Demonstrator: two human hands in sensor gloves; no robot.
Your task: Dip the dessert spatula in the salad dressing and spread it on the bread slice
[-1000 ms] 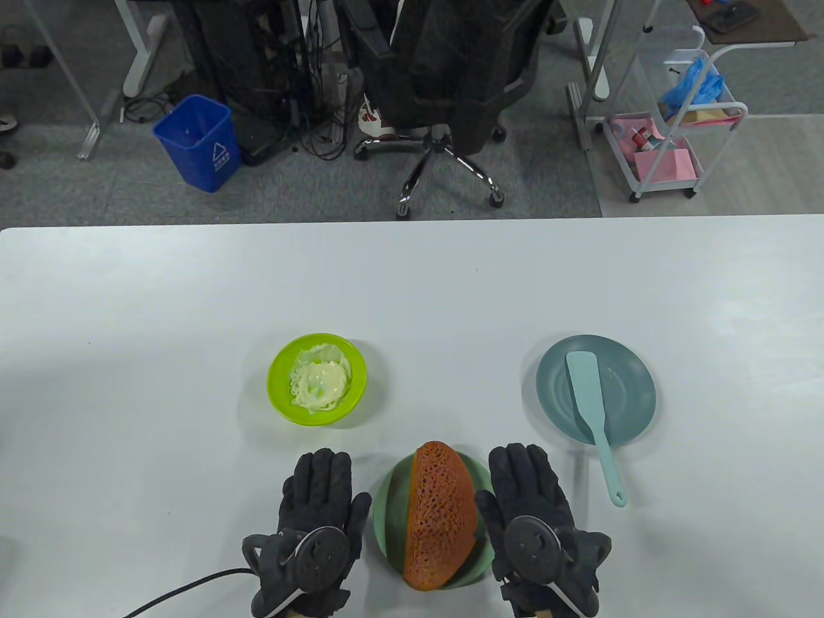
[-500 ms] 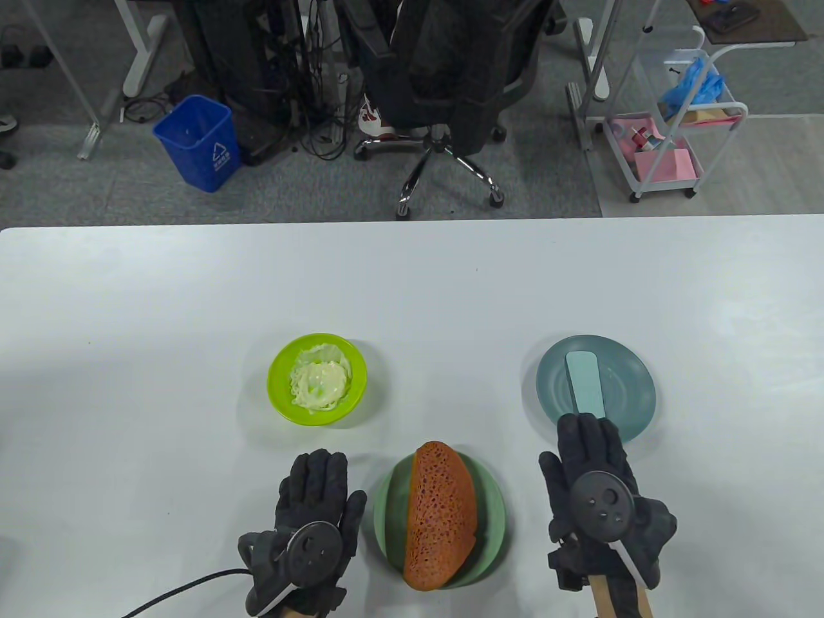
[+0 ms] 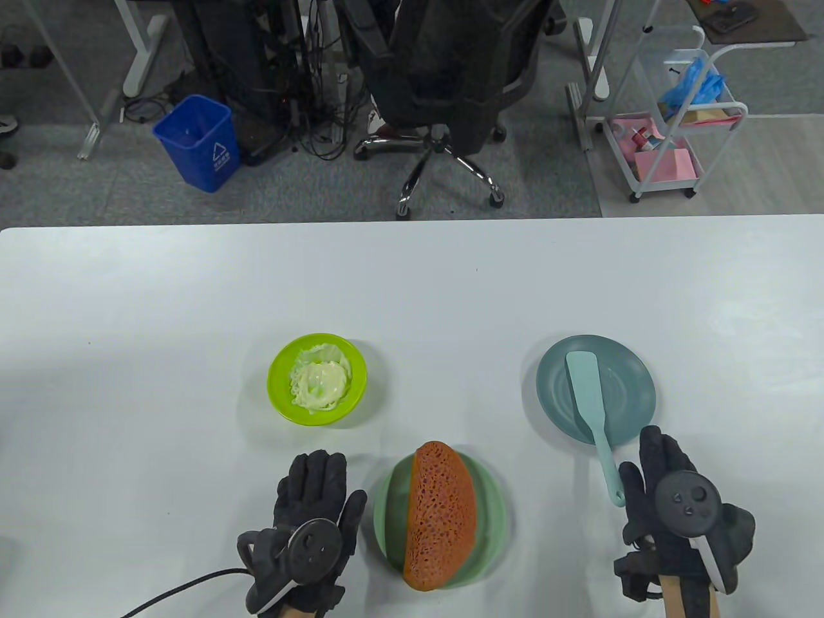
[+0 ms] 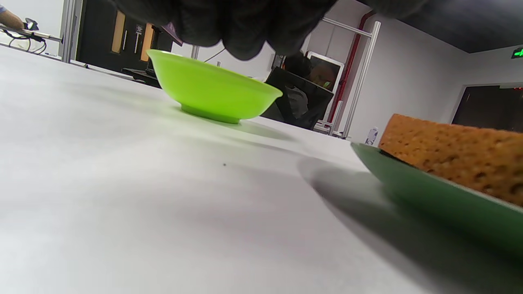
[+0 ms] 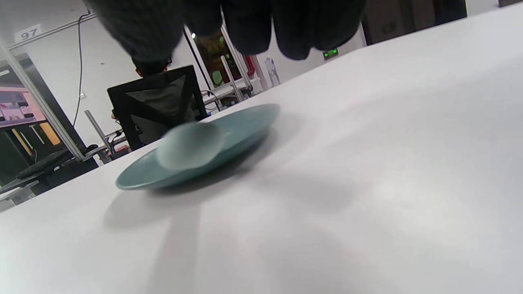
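Our right hand [image 3: 676, 499], half a second ago over the dessert spatula [image 3: 593, 418] on the blue plate [image 3: 634, 380], now sits just beside its handle end, fingers loose and holding nothing, the pickup apparently unfinished; our left hand [image 3: 309, 521] rests flat.

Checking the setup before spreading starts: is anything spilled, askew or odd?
No spills. The spatula lies half off the blue plate, handle overhanging onto the table. The bread overhangs the green plate at the near edge.
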